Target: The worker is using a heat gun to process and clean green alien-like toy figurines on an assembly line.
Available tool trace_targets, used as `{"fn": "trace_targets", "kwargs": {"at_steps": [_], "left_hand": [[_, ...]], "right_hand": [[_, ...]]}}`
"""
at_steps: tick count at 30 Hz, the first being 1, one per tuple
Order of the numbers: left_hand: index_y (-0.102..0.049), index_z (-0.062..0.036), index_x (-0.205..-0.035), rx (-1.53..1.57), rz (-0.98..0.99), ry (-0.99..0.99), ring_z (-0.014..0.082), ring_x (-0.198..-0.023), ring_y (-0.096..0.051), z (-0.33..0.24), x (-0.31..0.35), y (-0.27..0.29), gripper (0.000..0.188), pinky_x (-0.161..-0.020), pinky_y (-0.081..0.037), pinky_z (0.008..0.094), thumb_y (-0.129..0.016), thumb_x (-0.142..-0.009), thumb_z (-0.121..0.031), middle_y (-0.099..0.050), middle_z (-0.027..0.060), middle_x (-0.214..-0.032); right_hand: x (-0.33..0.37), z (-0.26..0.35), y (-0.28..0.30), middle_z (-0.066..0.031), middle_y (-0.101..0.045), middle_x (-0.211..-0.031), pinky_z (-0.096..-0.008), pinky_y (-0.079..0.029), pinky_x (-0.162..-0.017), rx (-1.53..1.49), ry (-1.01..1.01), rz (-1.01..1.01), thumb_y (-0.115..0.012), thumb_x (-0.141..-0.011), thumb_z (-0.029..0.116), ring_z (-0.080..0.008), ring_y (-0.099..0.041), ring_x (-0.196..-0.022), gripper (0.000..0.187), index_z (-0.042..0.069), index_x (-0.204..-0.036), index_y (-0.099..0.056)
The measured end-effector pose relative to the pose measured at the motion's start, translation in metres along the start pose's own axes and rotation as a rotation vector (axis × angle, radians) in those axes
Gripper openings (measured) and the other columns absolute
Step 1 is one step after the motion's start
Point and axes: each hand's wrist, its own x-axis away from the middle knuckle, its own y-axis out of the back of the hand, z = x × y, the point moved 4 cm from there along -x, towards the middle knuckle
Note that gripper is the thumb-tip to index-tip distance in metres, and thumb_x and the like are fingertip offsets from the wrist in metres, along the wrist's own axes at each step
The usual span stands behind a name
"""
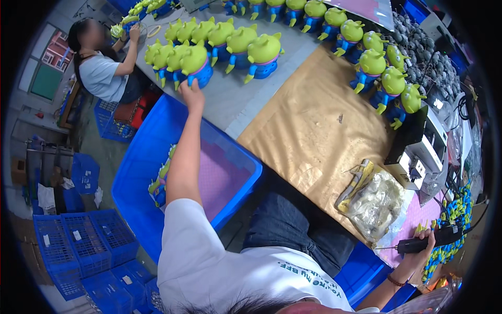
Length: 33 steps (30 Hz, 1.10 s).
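My left hand reaches far forward over the table's left edge, its fingers closed on the blue lower body of a green-headed toy figure. That figure stands at the near end of rows of matching figures. Low on the right, my right hand grips a black electric screwdriver, its thin bit pointing left. Beside that hand lie a pink sheet and a clear plastic bag of small pale parts.
A large blue bin with a pink liner and several figures inside stands below my left arm. More figures line the table's far and right sides, beside a heap of grey parts. A co-worker sits far left. Blue crates stack lower left.
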Motion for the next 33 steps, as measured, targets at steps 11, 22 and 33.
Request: {"fn": "trace_targets", "kwargs": {"at_steps": [11,22,33], "left_hand": [[-0.049,0.0008,-0.132,0.053,-0.036,-0.011,0.0330,-0.118,-0.050,0.008,0.079,0.085,0.041,-0.097,-0.044,0.0394,-0.061,-0.096,-0.016,-0.049,0.0200,-0.128],[-0.034,0.0028,-0.143,-0.912,0.278,0.961,0.0436,-0.132,-0.044,0.259,0.208,0.121,0.088,-0.106,-0.042,0.0508,-0.076,-0.081,-0.043,-0.054,0.0274,-0.130],[-0.044,0.0087,-0.139,-1.081,0.612,0.927,0.0332,-0.130,-0.051,0.417,0.214,0.112,0.123,-0.109,-0.042,0.0433,-0.077,-0.056,-0.075,-0.048,0.0233,-0.144]], "right_hand": [[-0.015,-0.021,-0.024,-0.0031,-0.053,-0.087,-0.0275,-0.046,-0.077,0.019,-0.148,-0.003,-0.061,-0.098,0.012,-0.0127,-0.049,-0.077,0.036,0.003,-0.130,-0.048],[-0.013,-0.014,-0.045,-0.0028,-0.054,-0.083,-0.0274,-0.048,-0.076,0.211,-0.182,-0.145,-0.066,-0.095,0.014,-0.0125,-0.054,-0.075,0.026,0.003,-0.115,-0.053],[0.003,-0.045,-0.038,-0.0043,-0.057,-0.086,-0.0271,-0.049,-0.068,0.154,-0.131,-0.190,-0.065,-0.093,0.010,-0.0128,-0.054,-0.074,0.028,0.002,-0.117,-0.055]]}}
